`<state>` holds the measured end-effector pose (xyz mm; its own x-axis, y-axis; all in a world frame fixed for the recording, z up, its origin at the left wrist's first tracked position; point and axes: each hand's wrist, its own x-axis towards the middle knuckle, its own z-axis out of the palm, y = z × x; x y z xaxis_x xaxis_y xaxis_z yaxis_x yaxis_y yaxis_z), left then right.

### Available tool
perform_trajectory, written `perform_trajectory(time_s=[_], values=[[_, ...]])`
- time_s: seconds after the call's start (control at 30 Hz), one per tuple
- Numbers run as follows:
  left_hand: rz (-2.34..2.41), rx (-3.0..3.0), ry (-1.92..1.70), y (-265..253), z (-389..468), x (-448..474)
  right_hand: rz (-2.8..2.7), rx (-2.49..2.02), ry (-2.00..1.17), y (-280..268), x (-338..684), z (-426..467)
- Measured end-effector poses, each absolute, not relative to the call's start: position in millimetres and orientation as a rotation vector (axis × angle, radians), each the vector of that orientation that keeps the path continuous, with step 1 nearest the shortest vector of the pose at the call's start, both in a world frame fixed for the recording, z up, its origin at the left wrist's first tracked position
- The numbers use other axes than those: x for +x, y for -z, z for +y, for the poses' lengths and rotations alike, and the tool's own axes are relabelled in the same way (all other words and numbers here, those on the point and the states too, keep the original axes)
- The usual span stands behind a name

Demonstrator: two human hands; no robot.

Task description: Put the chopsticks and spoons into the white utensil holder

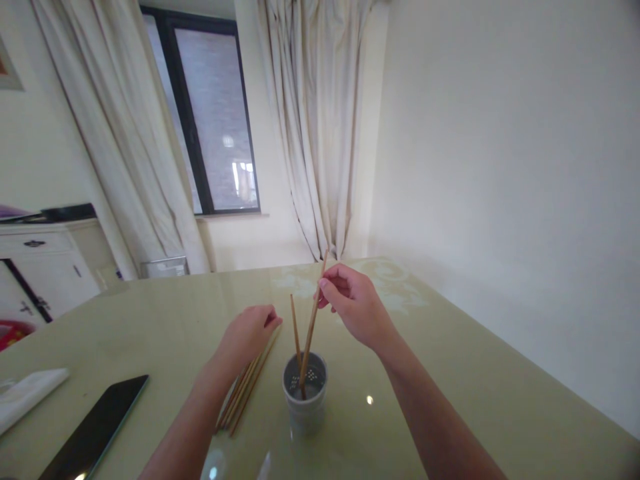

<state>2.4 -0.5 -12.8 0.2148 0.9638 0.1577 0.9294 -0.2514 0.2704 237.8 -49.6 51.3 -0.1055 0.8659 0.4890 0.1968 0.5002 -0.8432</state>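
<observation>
Between the thumb and fingers of my right hand [353, 300] is a wooden chopstick [313, 317], tilted, its lower end inside a grey cup [307, 417]. Another chopstick [295, 330] leans to the left in the same cup, which has small holes in its inner wall. My left hand [253, 330] is closed above the far ends of a bundle of several chopsticks [245, 393] lying on the table left of the cup. Its fingertips are curled together close to those ends, and whatever they may pinch is hidden.
A black phone [97, 427] and a white object [33, 397] lie on the left of the glossy greenish table [425, 413]. A wall [515, 187] runs along the table's right side. Curtains [320, 133], a window [215, 113] and a white cabinet [50, 267] stand beyond.
</observation>
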Motion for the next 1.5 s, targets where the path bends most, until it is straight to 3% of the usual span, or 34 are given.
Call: perform_trajectory(time_s=[0.13,0.57,0.77,1.0,1.13,1.23,1.37,1.5], values=[[1.972,2.275,-0.069,50.9,12.1,-2.1,-1.786,-1.12,-0.723,-35.3,234.6,-38.6],[1.953,2.238,-0.033,82.2,20.4,-2.6,-2.08,-1.267,-0.795,-10.6,222.9,-29.6],[1.877,2.206,-0.228,59.2,19.4,-6.9,-2.032,-1.239,-0.74,-19.9,232.2,-29.3],[1.236,1.941,-1.081,-20.0,-18.7,-7.3,-1.75,-1.049,-0.65,-39.3,226.2,-42.4],[0.91,1.926,-1.17,-44.8,-48.4,15.4,-1.673,-0.811,-0.753,-45.3,216.8,-54.8],[0.931,1.948,-1.178,-45.0,-48.9,21.6,-1.615,-0.769,-0.768,-50.9,220.1,-60.4],[1.293,2.068,-0.95,-15.8,-19.2,7.7,-1.612,-0.83,-0.747,-60.7,237.5,-62.1],[1.842,2.244,-0.355,35.1,12.5,-9.2,-1.786,-0.962,-0.67,-63.5,249.3,-60.5]])
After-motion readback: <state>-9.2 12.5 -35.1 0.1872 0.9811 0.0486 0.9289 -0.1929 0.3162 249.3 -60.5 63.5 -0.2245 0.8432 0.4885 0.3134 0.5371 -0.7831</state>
